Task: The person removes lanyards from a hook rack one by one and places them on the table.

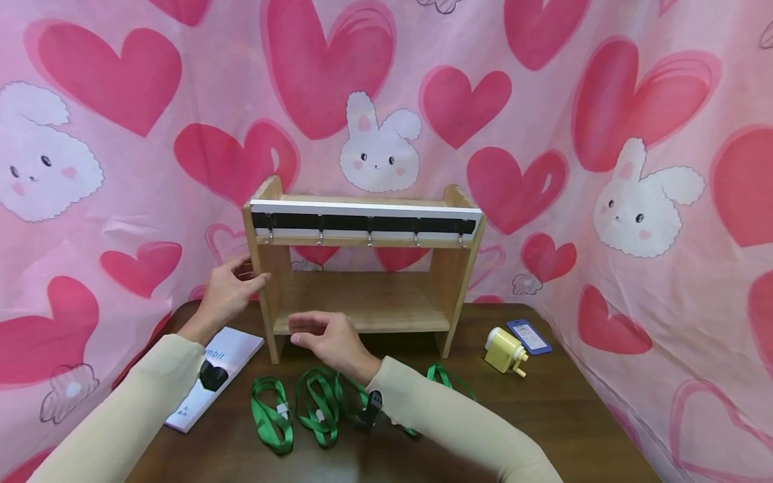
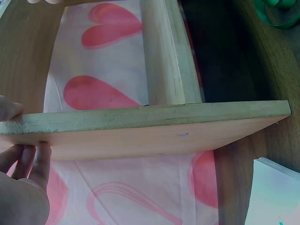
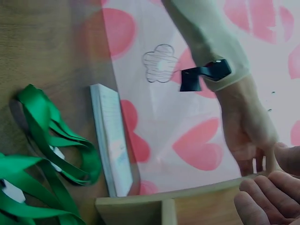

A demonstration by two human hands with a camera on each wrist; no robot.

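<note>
A small wooden shelf (image 1: 362,288) stands upright on the table, with a black strip and several metal hooks (image 1: 370,225) across its white top front. My left hand (image 1: 229,292) holds its left side panel (image 2: 140,136), the thumb on one face and the fingers on the other in the left wrist view. In front of the lower board hovers my right hand (image 1: 338,342), loosely bent and holding nothing. Green lanyards lie below it, one at the left (image 1: 272,416), another beside it (image 1: 320,409); a further green strap (image 1: 443,377) is partly hidden by the right forearm.
Left of the shelf lies a white booklet or flat box (image 1: 226,352), partly behind the left sleeve. A yellow hand-crank pencil sharpener (image 1: 503,350) and a blue badge holder (image 1: 529,337) are at the right. A pink heart-patterned cloth (image 1: 447,161) hangs close behind.
</note>
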